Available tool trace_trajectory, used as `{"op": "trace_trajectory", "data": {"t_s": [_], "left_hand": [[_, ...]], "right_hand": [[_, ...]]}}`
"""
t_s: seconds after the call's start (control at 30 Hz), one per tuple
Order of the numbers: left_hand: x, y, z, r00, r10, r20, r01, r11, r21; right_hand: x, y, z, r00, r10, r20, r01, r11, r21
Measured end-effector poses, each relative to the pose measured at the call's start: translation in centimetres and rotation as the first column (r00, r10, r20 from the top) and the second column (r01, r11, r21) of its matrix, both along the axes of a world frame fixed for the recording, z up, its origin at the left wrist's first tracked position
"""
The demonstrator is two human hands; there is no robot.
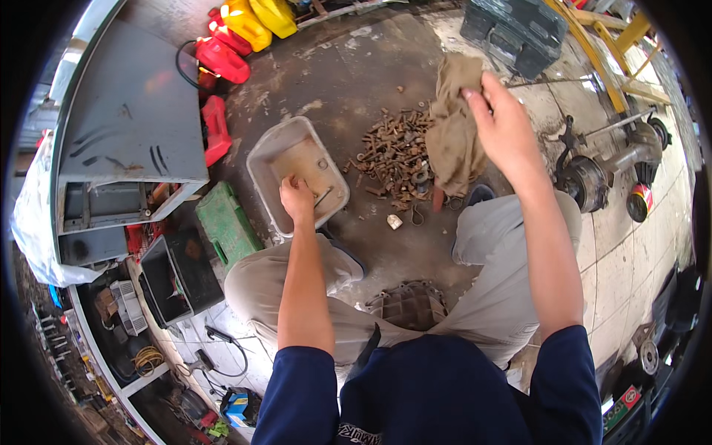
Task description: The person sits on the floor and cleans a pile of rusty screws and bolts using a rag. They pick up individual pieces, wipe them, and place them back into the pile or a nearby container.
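Note:
My right hand (504, 126) is closed on a brown rag (455, 111), which hangs down over the right side of a pile of rusty bolts and nuts (397, 156) on the floor. My left hand (297, 198) reaches into a grey plastic tub (259, 159), its fingers curled together low inside. Whatever those fingers hold, if anything, is hidden. Beside that hand a thin metal bolt (322, 196) lies in the tub, and a ring-shaped piece (322, 163) rests near the tub's right wall.
A green case (226, 226) and a black bin (182, 278) stand left of my knee. Red jugs (222, 61) and yellow jugs (248, 22) line the back left, near a grey metal cabinet (133, 111). A black toolbox (513, 33) and a metal axle-like part (586, 178) lie right.

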State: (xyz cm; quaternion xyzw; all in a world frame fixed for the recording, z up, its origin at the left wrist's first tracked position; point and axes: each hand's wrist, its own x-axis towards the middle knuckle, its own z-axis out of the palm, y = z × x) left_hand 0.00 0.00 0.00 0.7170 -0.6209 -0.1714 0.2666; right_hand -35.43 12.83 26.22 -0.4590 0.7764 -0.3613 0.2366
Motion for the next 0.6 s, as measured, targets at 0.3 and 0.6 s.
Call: {"op": "trace_trajectory", "data": {"t_s": [0.3, 0.6], "left_hand": [[-13.3, 6.6, -2.2, 0.720, -0.683, -0.123, 0.692, 0.720, 0.056], [-19.5, 9.6, -7.8, 0.809, -0.588, -0.015, 0.534, 0.722, 0.440]], "right_hand": [[-2.5, -1.3, 0.1, 0.976, -0.011, 0.216, 0.126, 0.840, -0.528], [-3.0, -1.2, 1.1, 0.787, -0.144, 0.600, 0.470, 0.770, -0.431]]}}
